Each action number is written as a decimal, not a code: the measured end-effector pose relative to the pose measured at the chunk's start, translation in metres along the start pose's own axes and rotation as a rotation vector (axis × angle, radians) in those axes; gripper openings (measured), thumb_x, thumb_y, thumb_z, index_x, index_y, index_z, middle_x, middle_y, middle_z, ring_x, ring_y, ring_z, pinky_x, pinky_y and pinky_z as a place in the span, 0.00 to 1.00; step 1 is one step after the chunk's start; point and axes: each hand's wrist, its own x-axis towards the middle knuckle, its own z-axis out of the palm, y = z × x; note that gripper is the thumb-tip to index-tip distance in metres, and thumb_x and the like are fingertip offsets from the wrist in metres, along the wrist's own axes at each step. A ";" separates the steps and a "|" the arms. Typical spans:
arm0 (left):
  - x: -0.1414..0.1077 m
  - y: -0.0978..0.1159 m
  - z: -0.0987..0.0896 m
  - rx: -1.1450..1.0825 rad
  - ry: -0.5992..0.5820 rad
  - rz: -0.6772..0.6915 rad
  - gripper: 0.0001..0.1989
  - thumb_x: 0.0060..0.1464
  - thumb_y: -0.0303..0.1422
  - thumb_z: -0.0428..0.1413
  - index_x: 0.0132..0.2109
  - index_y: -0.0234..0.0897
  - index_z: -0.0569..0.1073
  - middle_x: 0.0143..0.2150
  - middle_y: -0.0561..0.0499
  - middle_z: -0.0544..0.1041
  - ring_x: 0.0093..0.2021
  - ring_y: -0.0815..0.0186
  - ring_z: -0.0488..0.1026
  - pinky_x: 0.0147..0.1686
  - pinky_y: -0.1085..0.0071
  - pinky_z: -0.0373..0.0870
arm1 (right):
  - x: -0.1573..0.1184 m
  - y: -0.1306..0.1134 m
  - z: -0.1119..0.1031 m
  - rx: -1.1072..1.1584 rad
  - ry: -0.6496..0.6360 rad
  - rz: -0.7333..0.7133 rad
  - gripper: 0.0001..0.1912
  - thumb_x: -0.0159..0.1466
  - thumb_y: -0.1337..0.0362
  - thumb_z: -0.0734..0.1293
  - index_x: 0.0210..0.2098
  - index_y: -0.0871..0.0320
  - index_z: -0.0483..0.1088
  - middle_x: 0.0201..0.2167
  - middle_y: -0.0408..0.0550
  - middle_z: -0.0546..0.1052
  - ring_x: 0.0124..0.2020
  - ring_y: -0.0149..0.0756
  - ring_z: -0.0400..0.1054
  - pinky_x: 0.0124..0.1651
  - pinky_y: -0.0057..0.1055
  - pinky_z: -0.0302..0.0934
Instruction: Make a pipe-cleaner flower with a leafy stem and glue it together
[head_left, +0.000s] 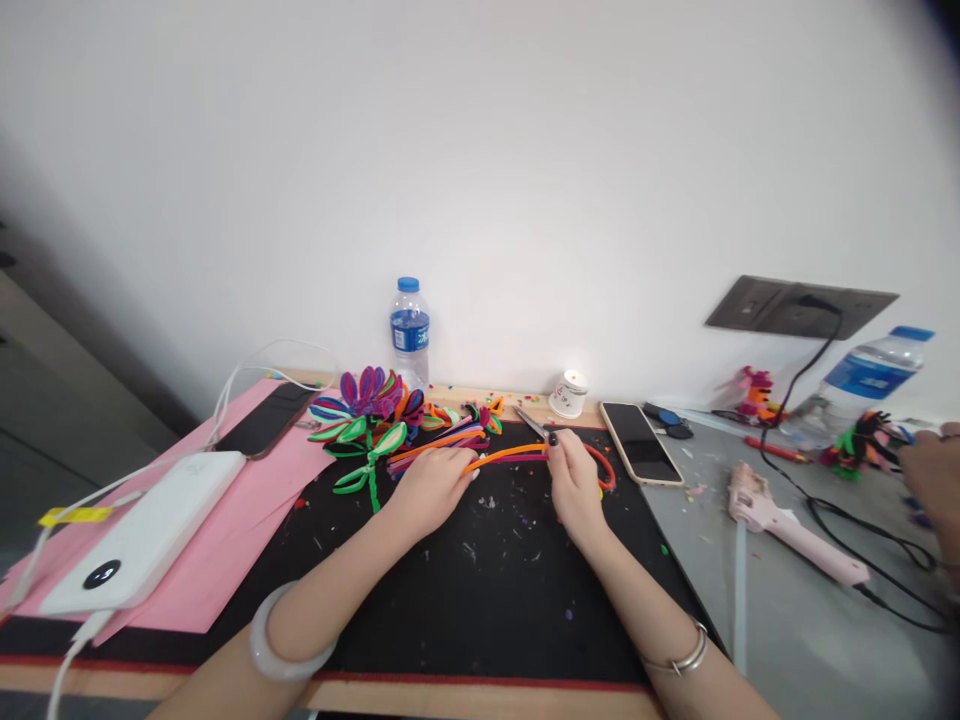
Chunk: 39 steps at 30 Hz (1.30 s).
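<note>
An orange pipe cleaner (512, 454) stretches between my two hands, above the black mat (480, 600). My left hand (435, 485) is closed on its left end, beside a bundle of purple and orange pipe cleaners (450, 438). The right hand (574, 483) pinches it farther along, and an orange loop (606, 465) curves out beyond the fingers. Just behind my right hand lies a pair of scissors (531, 421), its handles partly hidden. Left of my left hand are colourful pipe-cleaner flowers (371, 395) with green leaves (371, 460).
A water bottle (409, 335), a paper cup (568, 393) and a phone (641, 443) stand or lie toward the wall. Pink paper (225, 560) with a white power bank (150, 530) is at left. Right are a pink glue gun (799, 535), its cord and another person's hand (934, 475).
</note>
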 end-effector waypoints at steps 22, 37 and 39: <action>-0.005 0.028 0.004 -0.805 -0.349 -0.144 0.18 0.52 0.42 0.49 0.30 0.30 0.72 0.24 0.50 0.75 0.18 0.74 0.61 0.19 0.78 0.56 | -0.007 -0.003 0.010 0.247 -0.453 0.204 0.19 0.62 0.59 0.56 0.17 0.58 0.51 0.16 0.36 0.53 0.19 0.25 0.47 0.22 0.25 0.42; -0.005 0.030 0.008 -1.151 -0.426 -0.271 0.19 0.55 0.43 0.45 0.35 0.29 0.69 0.24 0.47 0.76 0.13 0.77 0.56 0.14 0.80 0.51 | -0.005 -0.004 0.009 0.598 -0.443 0.388 0.13 0.55 0.57 0.65 0.24 0.60 0.64 0.17 0.41 0.70 0.14 0.23 0.56 0.17 0.23 0.49; -0.005 0.030 0.009 -1.160 -0.433 -0.274 0.20 0.55 0.43 0.45 0.35 0.29 0.69 0.23 0.47 0.76 0.13 0.77 0.57 0.14 0.80 0.51 | -0.005 -0.003 0.009 0.601 -0.410 0.399 0.13 0.54 0.57 0.66 0.22 0.60 0.64 0.16 0.41 0.71 0.13 0.23 0.56 0.17 0.23 0.49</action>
